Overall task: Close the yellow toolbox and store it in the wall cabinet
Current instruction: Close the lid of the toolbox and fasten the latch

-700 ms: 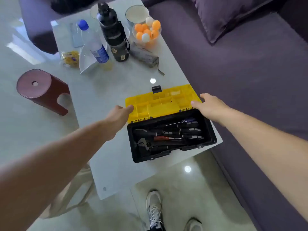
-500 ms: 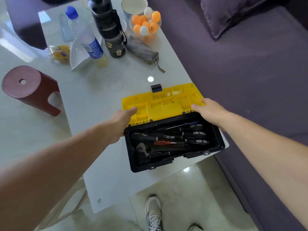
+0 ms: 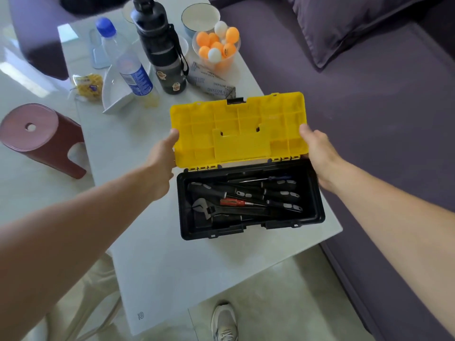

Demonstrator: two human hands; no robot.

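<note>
The toolbox stands open near the right edge of the white table (image 3: 152, 254). Its black base (image 3: 317, 212) holds screwdrivers (image 3: 275, 193) and an adjustable wrench (image 3: 206, 209). The yellow lid (image 3: 238, 129) is raised to roughly upright on its hinges, inner ribbed side facing me. My left hand (image 3: 160, 166) grips the lid's left edge, thumb on the inner face. My right hand (image 3: 317, 153) holds the lid's right edge the same way. The wall cabinet is not in view.
Behind the toolbox stand a black flask (image 3: 162, 48), a water bottle (image 3: 125, 62), a bowl of orange and white balls (image 3: 218, 48), a white dish (image 3: 115, 94) and a pouch (image 3: 211, 82). A red stool (image 3: 37, 139) is left; a purple sofa (image 3: 369, 119) lies right.
Both hands have taken hold of the lid's ends and swung it up from lying flat behind the base to roughly upright. The view has shifted closer.
</note>
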